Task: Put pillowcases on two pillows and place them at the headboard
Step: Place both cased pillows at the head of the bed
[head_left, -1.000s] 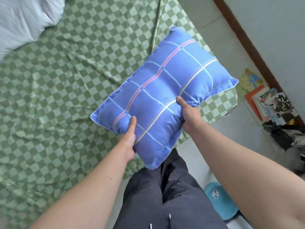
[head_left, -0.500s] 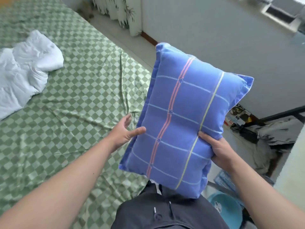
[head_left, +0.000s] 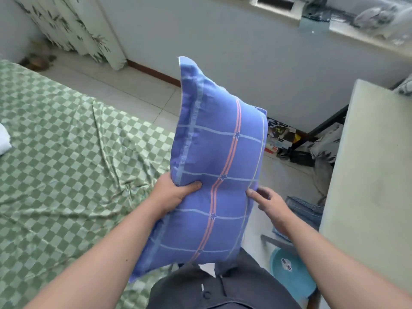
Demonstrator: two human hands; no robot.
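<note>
A pillow in a blue pillowcase [head_left: 214, 157] with pink and pale stripes stands upright in the air in front of me, beside the bed. My left hand [head_left: 171, 195] grips its left edge, thumb pressed on the front. My right hand [head_left: 266, 201] is at the pillow's right edge, fingers spread and touching it, not clearly clasped. The bed [head_left: 55, 163] with its green checked sheet lies to the left. A corner of white fabric [head_left: 4, 139] shows at the left border. No headboard is in view.
A pale cabinet or table [head_left: 367, 175] stands close on the right. A blue plastic stool [head_left: 289, 270] sits by my right leg. Books and dark clutter [head_left: 287, 139] lie on the floor by the wall. A patterned curtain [head_left: 73, 25] hangs at the far left.
The pillow has turned upright and shifted right. My left hand went from open beside it to gripping its left edge. My right hand loosened its hold. The view has swung towards the wall.
</note>
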